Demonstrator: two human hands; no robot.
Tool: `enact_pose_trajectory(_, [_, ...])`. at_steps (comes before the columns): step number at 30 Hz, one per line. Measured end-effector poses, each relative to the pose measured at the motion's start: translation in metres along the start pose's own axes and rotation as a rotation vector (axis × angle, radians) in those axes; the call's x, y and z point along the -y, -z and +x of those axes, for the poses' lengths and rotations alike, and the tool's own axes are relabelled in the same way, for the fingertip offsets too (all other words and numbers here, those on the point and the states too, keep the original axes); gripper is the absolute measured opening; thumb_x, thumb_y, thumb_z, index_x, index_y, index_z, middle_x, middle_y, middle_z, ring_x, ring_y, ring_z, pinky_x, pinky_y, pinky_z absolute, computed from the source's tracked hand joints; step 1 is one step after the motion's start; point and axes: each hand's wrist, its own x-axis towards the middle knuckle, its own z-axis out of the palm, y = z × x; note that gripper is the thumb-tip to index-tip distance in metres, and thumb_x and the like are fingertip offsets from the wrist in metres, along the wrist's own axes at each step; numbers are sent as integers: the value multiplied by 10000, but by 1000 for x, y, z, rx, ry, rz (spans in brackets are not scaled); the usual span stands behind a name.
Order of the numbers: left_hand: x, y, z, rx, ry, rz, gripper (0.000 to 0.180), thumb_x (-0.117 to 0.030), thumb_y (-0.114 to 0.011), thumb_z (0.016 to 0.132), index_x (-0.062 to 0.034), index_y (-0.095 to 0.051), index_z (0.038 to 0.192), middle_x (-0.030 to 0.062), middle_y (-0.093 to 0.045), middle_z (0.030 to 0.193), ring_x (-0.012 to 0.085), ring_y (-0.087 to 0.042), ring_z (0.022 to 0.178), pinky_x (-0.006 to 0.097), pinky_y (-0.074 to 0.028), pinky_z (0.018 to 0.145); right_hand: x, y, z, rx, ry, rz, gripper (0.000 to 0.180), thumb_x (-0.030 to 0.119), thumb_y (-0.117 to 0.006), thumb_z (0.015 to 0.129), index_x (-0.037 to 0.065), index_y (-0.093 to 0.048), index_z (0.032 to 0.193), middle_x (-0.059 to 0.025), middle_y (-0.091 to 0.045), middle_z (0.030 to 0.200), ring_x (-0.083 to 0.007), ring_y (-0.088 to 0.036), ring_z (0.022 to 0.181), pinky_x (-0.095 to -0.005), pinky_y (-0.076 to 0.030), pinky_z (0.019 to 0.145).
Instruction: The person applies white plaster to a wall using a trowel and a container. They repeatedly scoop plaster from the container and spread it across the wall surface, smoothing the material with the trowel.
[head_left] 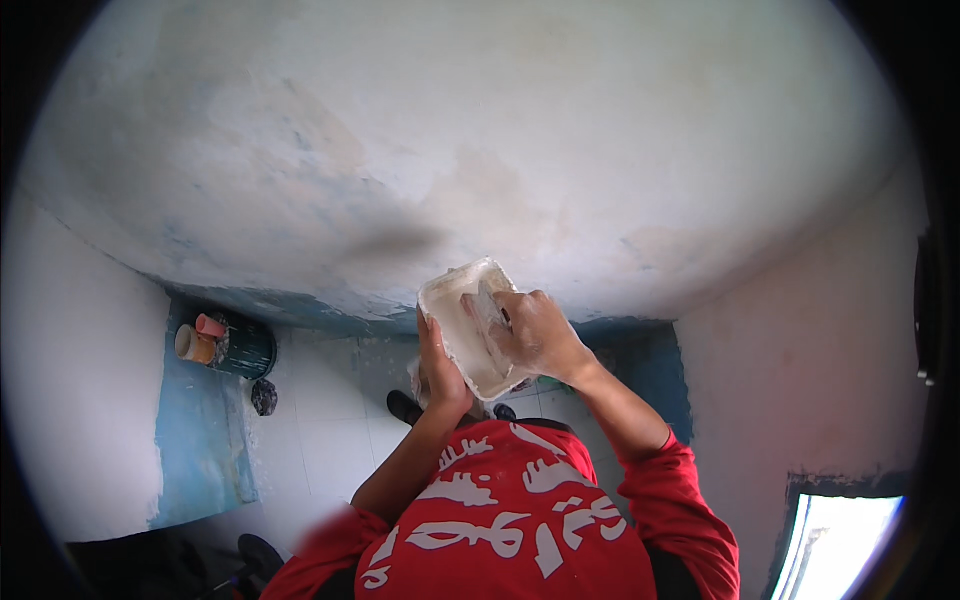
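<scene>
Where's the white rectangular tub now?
Near the head view's centre, the white rectangular tub is held on its left by the left hand, right hand over it.

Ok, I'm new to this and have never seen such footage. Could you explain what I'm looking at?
There is no machine here, just a person's two bare hands. The one picture comes from a wide fisheye camera on their head, looking down, so straight edges bend near the rim. The left hand holds a white rectangular tray; the right hand grips a flat tool inside it, exact kind unclear. Ahead is a patchy white wall. On the pale floor, at the left, is a dark green bucket with a pink cup and an orange container at its top.
</scene>
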Motion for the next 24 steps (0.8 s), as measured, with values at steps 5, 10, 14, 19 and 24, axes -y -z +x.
enact_pose_trajectory(5, [0,-3,-1,-24,17,-47,555,-391,-346,999,-123,-202,1463,87,-368,1407,229,-384,1291,373,-334,1058,10,-2,1,-73,30,133,201,66,-600,710,-66,-598,862,-279,-594,700,-437,-607,685,-461,-496,649])
enact_pose_trajectory(10, [-2,-9,-3,-34,8,23,541,-468,-339,982,-161,-276,1423,76,-401,1369,240,-418,1270,402,-384,1034,7,-1,3,-61,-5,236,213,49,-593,701,-77,-601,873,-287,-586,702,-435,-604,673,-432,-486,630])
enact_pose_trajectory(14, [-2,-12,-3,-22,-25,45,541,-455,-353,980,-159,-270,1425,80,-398,1374,241,-419,1270,397,-384,1037,3,-4,3,-81,12,318,225,49,-586,699,-79,-612,883,-271,-592,698,-357,-614,612,-392,-484,612])
enact_pose_trajectory(19, [-3,-13,-2,12,4,55,549,-458,-360,975,-159,-266,1425,82,-397,1375,244,-420,1268,399,-392,1030,-9,-6,5,-29,0,367,228,43,-585,703,-80,-622,892,-205,-610,675,-172,-579,584,-337,-478,590])
enact_pose_trajectory(24, [-10,-23,-4,27,87,-11,574,-487,-353,971,-142,-282,1423,84,-408,1370,244,-433,1259,399,-400,1023,-29,-10,7,24,-7,539,237,22,-565,745,-90,-632,944,-83,-649,721,-99,-562,627,-290,-480,585])
